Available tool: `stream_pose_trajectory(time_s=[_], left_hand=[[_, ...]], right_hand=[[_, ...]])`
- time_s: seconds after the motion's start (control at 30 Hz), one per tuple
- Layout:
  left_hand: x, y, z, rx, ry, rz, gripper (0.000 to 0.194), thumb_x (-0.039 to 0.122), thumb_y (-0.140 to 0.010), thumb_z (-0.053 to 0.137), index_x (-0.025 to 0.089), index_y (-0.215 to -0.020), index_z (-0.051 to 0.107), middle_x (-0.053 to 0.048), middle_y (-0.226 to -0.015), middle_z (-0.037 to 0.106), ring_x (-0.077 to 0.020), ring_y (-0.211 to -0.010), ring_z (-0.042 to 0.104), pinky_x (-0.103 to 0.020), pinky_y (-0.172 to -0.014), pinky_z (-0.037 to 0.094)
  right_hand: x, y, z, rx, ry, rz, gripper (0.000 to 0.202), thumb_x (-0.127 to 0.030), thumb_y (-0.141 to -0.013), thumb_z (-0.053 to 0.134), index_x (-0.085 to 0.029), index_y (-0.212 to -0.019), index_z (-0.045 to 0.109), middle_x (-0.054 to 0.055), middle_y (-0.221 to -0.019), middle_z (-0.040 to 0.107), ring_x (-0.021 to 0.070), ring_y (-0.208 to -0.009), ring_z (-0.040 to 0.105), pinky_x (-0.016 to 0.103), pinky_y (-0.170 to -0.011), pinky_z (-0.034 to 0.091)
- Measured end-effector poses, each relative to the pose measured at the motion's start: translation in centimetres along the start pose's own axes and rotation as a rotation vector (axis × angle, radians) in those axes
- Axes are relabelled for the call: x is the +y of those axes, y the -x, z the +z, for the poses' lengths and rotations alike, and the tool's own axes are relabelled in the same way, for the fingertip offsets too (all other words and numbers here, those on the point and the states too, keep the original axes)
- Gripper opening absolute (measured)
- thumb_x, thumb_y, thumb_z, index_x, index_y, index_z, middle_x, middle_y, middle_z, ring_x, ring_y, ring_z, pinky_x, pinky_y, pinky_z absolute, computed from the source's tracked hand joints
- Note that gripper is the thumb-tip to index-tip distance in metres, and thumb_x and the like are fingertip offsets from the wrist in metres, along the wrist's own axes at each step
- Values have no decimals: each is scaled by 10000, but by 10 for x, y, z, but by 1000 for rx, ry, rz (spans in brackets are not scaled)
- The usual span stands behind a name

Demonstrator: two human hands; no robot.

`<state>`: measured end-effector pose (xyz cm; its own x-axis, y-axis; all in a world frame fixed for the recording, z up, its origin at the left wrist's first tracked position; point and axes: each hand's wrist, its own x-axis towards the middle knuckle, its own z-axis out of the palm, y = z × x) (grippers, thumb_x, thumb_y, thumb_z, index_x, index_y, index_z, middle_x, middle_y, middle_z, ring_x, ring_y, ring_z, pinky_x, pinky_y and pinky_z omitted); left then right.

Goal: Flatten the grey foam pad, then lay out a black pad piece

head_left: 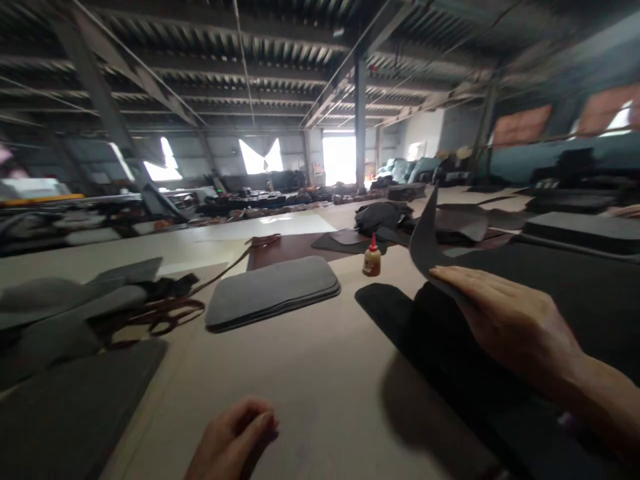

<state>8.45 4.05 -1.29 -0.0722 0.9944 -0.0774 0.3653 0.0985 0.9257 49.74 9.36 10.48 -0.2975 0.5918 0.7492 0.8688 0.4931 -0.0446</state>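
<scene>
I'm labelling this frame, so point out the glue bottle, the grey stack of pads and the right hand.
glue bottle (371, 261), head view, its body.
grey stack of pads (273, 290), head view, top face.
right hand (510, 320), head view, its back.

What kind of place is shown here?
Probably a leather or fabric cutting workshop: a long work table with stacks of cut grey panels, a small glue bottle, and a corrugated roof overhead.
</scene>
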Motion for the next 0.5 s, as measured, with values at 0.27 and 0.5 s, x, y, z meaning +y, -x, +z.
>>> stream_pose_trajectory(time_s=[0.27,0.5], left_hand=[[0,36,-14,157,803,-257,500,494,-929,612,153,-1291,563,-168,-1155,700,-259,-989,705,-361,-843,590],[-8,60,-31,197,668,-396,669,308,-833,775,136,-1388,442,-174,-1237,666,-274,-1097,679,-335,-908,567]], right_hand=[[-183,19,71,-705,-658,-475,574,-278,-937,593,-178,-1488,470,103,-1472,510,223,-1338,521,310,-1113,470],[-127,56,71,-506,-404,-327,399,-346,-982,559,-193,-1345,628,76,-1381,599,235,-1260,591,342,-1065,525]])
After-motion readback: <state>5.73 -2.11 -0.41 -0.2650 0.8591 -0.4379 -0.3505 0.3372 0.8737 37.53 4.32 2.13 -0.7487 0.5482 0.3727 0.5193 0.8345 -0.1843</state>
